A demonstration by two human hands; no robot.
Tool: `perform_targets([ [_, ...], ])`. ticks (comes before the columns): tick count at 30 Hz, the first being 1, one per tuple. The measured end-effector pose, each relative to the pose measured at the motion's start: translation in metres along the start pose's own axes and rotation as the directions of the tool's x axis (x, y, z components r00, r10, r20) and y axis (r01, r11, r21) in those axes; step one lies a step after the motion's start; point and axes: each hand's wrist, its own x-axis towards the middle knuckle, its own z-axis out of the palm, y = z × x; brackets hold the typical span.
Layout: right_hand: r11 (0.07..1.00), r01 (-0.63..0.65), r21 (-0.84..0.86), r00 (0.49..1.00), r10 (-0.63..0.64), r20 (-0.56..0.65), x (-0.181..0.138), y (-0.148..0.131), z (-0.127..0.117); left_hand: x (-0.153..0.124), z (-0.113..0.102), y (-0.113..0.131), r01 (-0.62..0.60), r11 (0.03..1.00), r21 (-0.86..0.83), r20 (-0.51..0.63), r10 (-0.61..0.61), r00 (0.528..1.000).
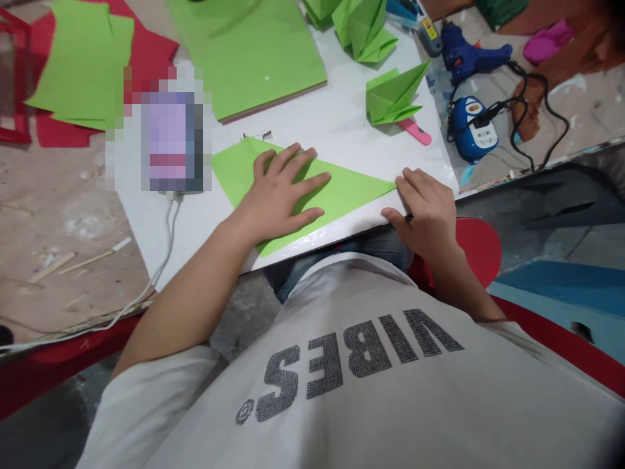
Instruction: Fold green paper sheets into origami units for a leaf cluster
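A sheet of green paper (342,185), folded to a long point on the right, lies on the white board (336,120) in front of me. My left hand (280,189) rests flat on the paper's wider part, fingers spread. At the paper's right tip is my right hand (424,208), its fingertips touching the point and its thumb held apart on the board's edge. Beyond my right hand stands a folded green paper piece (393,98), partly over a pink-handled tool (416,132). Another folded green piece (364,29) sits farther back.
A green paper stack (254,58) lies at the back. Left are a blurred-out phone (168,140) with a white cable (169,234), and green sheets (88,65) over red paper (63,133). Right are a blue glue gun (471,55) and a blue power socket (473,130) with black cords.
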Motion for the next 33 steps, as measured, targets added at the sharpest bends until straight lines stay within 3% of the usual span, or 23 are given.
perform_targets([
  [19, 0.999, 0.038, -0.018, 0.999, -0.038, -0.012, -0.004, 0.001, 0.007, 0.003, 0.000, -0.001, 0.003, 1.000, -0.025, 0.053, -0.001, 0.999],
  [33, 0.968, 0.217, 0.124, 0.968, -0.230, 0.099, 0.025, -0.049, 0.001, 0.006, -0.005, 0.006, 0.055, 0.997, -0.061, 0.060, -0.051, 0.997],
])
